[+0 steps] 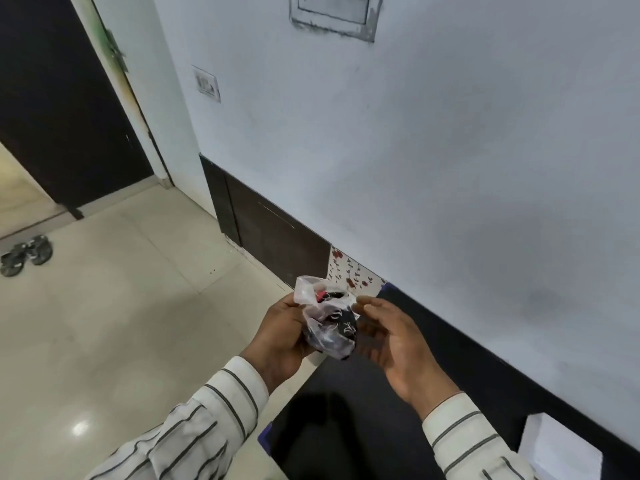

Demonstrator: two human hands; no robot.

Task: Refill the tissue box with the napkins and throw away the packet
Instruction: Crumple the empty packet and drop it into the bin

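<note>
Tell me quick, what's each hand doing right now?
Left hand: closed around the crumpled plastic packet, holding it.
Right hand: open, fingers loosely curled beside the packet's top edge; contact cannot be told.

Two hands [280, 336], one crumpled packet [329, 327], one white box [561, 448], two sandals [26, 254], one wall switch [206, 84].

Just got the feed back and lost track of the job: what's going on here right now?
A person in a striped shirt is standing by a dark table against the wall, holding a crumpled plastic packet in front of them. The left hand grips it from the side, while the right hand is at its other side, fingers loosely curled near its top edge. A white box sits on the table at the lower right. No bin is in view.
</note>
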